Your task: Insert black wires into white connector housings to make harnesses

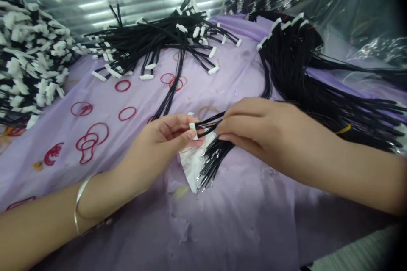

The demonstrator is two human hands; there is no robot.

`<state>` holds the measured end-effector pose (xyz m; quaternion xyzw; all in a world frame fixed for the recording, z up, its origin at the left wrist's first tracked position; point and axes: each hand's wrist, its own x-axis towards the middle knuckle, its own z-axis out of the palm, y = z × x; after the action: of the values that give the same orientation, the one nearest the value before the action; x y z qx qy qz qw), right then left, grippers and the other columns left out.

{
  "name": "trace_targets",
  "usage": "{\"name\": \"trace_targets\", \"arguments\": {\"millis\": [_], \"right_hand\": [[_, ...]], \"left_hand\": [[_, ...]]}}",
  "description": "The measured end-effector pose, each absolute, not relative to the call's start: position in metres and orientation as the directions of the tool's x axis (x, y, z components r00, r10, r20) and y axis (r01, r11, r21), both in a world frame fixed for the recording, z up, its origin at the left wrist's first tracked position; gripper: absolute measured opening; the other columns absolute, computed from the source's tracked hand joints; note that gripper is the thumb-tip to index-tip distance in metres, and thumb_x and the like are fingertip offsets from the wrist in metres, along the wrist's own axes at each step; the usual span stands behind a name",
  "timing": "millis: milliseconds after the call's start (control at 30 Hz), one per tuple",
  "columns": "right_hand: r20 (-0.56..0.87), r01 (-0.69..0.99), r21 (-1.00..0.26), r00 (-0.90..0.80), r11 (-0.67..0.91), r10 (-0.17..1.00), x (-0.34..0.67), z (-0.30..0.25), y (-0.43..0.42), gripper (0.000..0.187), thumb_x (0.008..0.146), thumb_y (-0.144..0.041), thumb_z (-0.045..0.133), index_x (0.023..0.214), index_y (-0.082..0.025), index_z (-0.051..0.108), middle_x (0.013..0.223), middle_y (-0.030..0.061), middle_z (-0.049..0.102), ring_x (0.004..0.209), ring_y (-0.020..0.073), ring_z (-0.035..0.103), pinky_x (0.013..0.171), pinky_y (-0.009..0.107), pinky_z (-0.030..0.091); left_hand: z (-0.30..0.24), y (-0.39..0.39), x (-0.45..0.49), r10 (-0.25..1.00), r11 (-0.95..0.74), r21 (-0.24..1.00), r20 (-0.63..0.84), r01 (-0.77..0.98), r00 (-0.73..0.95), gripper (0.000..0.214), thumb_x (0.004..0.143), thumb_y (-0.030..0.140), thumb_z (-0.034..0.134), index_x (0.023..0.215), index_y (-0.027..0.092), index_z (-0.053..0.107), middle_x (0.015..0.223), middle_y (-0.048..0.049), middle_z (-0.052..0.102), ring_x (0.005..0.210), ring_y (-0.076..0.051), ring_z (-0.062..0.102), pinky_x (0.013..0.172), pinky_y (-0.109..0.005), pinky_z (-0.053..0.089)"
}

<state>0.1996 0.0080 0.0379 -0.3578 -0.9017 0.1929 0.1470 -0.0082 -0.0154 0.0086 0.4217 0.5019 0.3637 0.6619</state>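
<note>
The left hand [155, 148] pinches a small white plastic connector [192, 130] tight in its fingers, and at 3 o'clock from it the right hand [257, 129] pinches the black wires [208, 123] running side to side between them.

One head-worn camera faces forward and down, viewing the left hand [155, 148] and right hand [263, 129] from close above.

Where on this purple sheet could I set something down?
The purple sheet lies bare below the left hand and right hand, between the forearms. Crowded above: black wire bundles with white connectors, more at right, and a connector heap far left. Red rubber bands dot the patch left of the left hand.
</note>
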Motion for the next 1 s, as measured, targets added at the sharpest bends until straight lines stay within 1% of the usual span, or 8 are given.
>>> {"name": "trace_targets", "arguments": {"millis": [100,200,300,433,600,800,933,1000], "right_hand": [[0.103,0.515,-0.356,-0.808,0.780,0.580,0.200,0.027,0.015,0.021,0.090,-0.019,0.048,0.089,-0.015,0.069,0.089,0.0085,0.060,0.080,0.0169,0.053,0.071,0.030,0.040],[0.108,0.487,-0.344,-0.829,0.803,0.549,0.200,0.022,0.019,0.021,0.089,-0.019,0.049,0.087,-0.013,0.068,0.089,0.0092,0.060,0.078,0.0160,0.052,0.069,0.029,0.039],[0.084,0.500,-0.455,-0.800,0.737,0.594,0.198,0.028,0.019,0.018,0.089,-0.017,0.050,0.085,-0.012,0.066,0.084,0.0059,0.062,0.075,0.0132,0.053,0.068,0.026,0.039],[0.030,0.541,-0.665,-0.669,0.514,0.743,0.196,0.037,0.015,0.014,0.087,-0.022,0.054,0.083,-0.016,0.066,0.076,-0.0006,0.064,0.066,0.0089,0.055,0.059,0.022,0.038],[-0.060,0.607,-0.709,-0.559,0.359,0.827,0.194,0.042,0.012,0.011,0.080,-0.019,0.056,0.074,-0.018,0.066,0.065,-0.0044,0.062,0.059,0.0076,0.053,0.052,0.021,0.036],[-0.057,0.622,-0.703,-0.531,0.344,0.845,0.195,0.041,0.013,0.010,0.077,-0.021,0.060,0.068,-0.018,0.065,0.059,-0.0045,0.061,0.051,0.0069,0.050,0.047,0.021,0.035],[0.011,0.480,-0.757,-0.669,0.443,0.743,0.197,0.039,0.014,0.009,0.079,-0.023,0.062,0.074,-0.019,0.070,0.078,-0.0014,0.067,0.068,0.0090,0.059,0.061,0.022,0.044],[0.010,0.435,-0.790,-0.694,0.431,0.720,0.197,0.041,0.014,0.009,0.080,-0.023,0.062,0.078,-0.020,0.071,0.084,-0.0011,0.068,0.073,0.0091,0.060,0.066,0.022,0.045]], "left_hand": [[0.011,-0.014,-0.008,0.914,0.350,0.936,-0.333,-0.033,0.230,0.016,0.078,0.019,0.069,0.094,0.016,0.068,0.094,-0.0048,0.071,0.082,-0.014,0.066,0.075,-0.020,0.052],[0.011,-0.014,-0.008,0.915,0.346,0.938,-0.327,-0.041,0.236,0.015,0.078,0.018,0.069,0.093,0.016,0.068,0.093,-0.0041,0.071,0.081,-0.014,0.066,0.075,-0.021,0.052],[0.009,-0.013,-0.009,0.910,0.348,0.937,-0.326,-0.044,0.257,0.017,0.079,0.019,0.068,0.095,0.016,0.068,0.097,-0.0053,0.071,0.087,-0.015,0.066,0.080,-0.023,0.052],[0.008,-0.013,-0.010,0.910,0.339,0.939,-0.312,-0.055,0.273,0.021,0.081,0.024,0.067,0.101,0.017,0.068,0.102,-0.0055,0.071,0.090,-0.016,0.066,0.081,-0.024,0.052],[0.014,-0.017,-0.009,0.915,0.332,0.942,-0.311,-0.041,0.257,0.020,0.080,0.019,0.068,0.099,0.015,0.069,0.094,-0.0047,0.072,0.085,-0.013,0.066,0.079,-0.020,0.052],[0.011,-0.020,-0.010,0.881,0.409,0.907,-0.365,-0.099,0.301,0.020,0.082,0.021,0.067,0.101,0.015,0.067,0.100,-0.0062,0.070,0.082,-0.012,0.067,0.077,-0.020,0.053],[0.008,-0.018,-0.010,0.873,0.456,0.879,-0.410,-0.139,0.264,0.020,0.079,0.019,0.069,0.099,0.016,0.067,0.095,-0.0058,0.071,0.084,-0.015,0.067,0.078,-0.024,0.054],[0.009,-0.017,-0.009,0.867,0.480,0.861,-0.437,-0.168,0.241,0.018,0.078,0.018,0.070,0.095,0.017,0.068,0.092,-0.0046,0.072,0.084,-0.015,0.068,0.078,-0.024,0.054]]}}
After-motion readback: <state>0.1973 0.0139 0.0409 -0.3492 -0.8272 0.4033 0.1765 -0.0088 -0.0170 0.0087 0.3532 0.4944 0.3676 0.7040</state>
